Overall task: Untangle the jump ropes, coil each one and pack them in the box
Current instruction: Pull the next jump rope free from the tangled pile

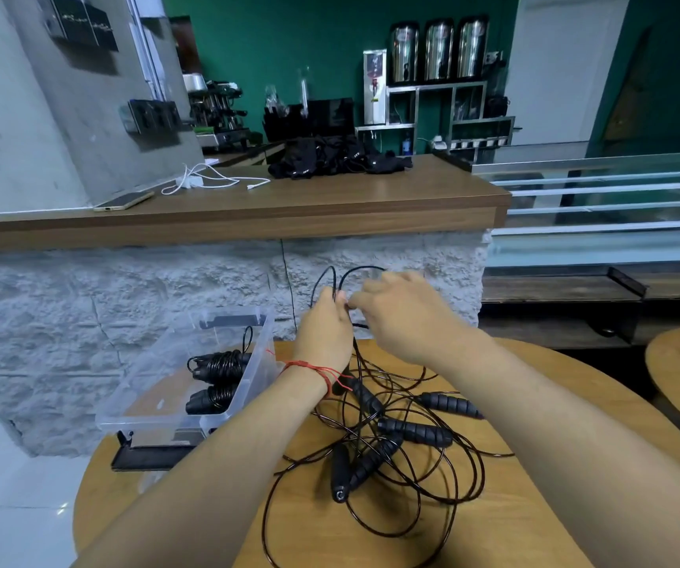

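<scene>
Two coiled ropes point(218, 364) lie in the box point(153, 422); beside it, left hand point(324, 334) and right hand point(399, 317) pinch tangled cord point(373, 442).

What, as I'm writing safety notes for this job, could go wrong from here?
The left hand and right hand pinch cord lifted from the tangle; pulling may tighten knots. Dragged cord might sweep a handle off the table. The box sits at the table's edge and might get knocked off.

Round wooden table point(494, 539) before a long wooden counter point(330, 198) on rough white stone point(125, 305). Behind, dark green wall point(289, 43), espresso machine point(217, 110), three steel urns point(438, 49). Pale glossy floor point(14, 506) at left.
</scene>
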